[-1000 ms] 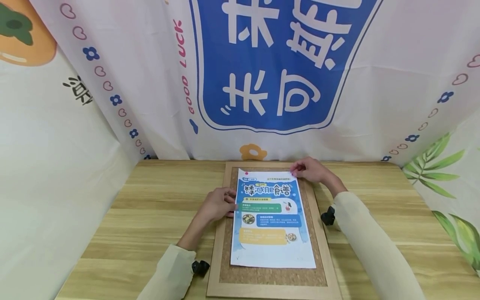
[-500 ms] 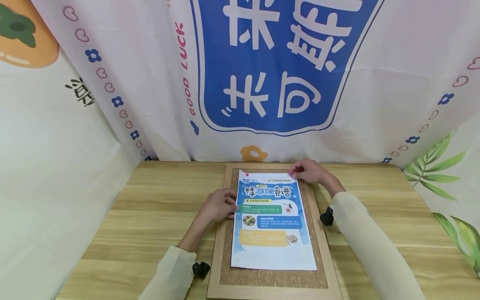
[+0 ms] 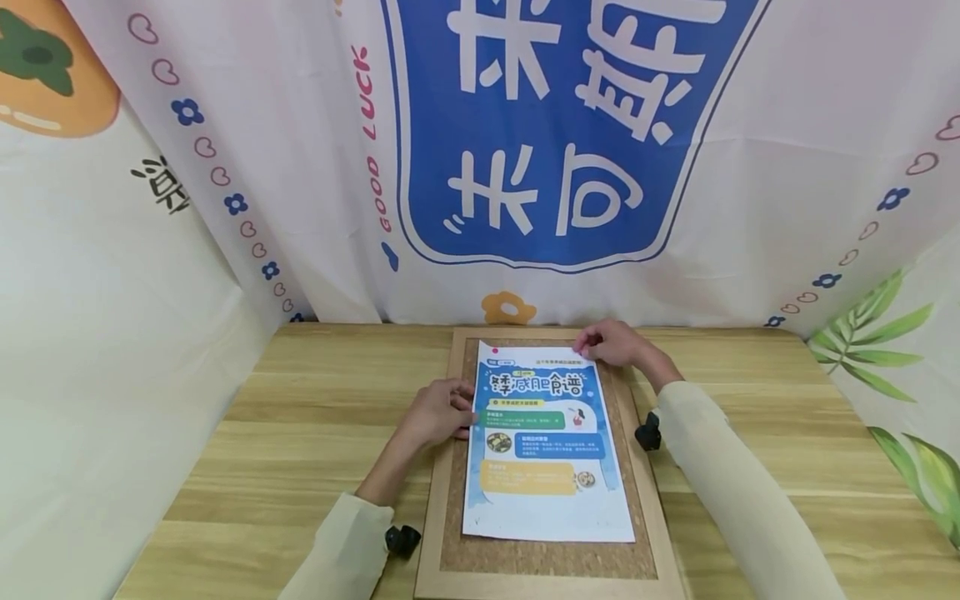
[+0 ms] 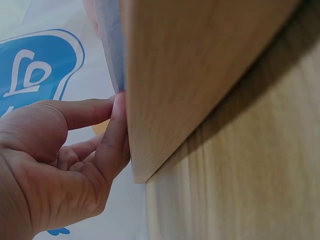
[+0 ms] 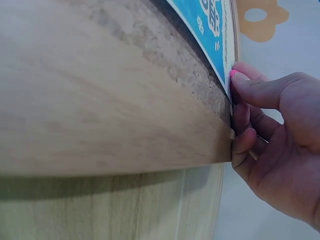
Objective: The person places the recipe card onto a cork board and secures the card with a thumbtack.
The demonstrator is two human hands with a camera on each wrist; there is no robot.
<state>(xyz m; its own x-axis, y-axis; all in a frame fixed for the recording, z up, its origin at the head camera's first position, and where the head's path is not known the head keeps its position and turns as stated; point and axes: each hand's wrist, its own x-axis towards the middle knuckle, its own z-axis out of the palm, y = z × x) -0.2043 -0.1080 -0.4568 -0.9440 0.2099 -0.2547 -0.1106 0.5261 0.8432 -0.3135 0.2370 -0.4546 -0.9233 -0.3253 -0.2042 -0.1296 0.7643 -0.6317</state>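
A printed poster (image 3: 543, 454) in blue and white lies on a wood-framed cork board (image 3: 555, 560). My left hand (image 3: 438, 412) pinches the poster's left edge between thumb and fingertip, with its other fingers by the frame. At the top right corner, my right hand (image 3: 617, 343) holds a pink push pin (image 5: 233, 73) between thumb and forefinger. Its other fingers rest against the frame's edge in the right wrist view. The pin's point is hidden, so I cannot tell how deep it sits. Another pinkish-red pin (image 3: 495, 351) is in the poster's top left corner.
The board rests on a wood-grain table (image 3: 300, 417). Behind it hangs a white curtain (image 3: 322, 208) with a blue printed shape and lettering. A small black device (image 3: 402, 542) sits at the left cuff and another black device (image 3: 648, 432) at the right.
My right hand has shifted slightly left along the poster's top right corner, and its forearm has turned a little. The left hand keeps its place. The whole view has dipped slightly.
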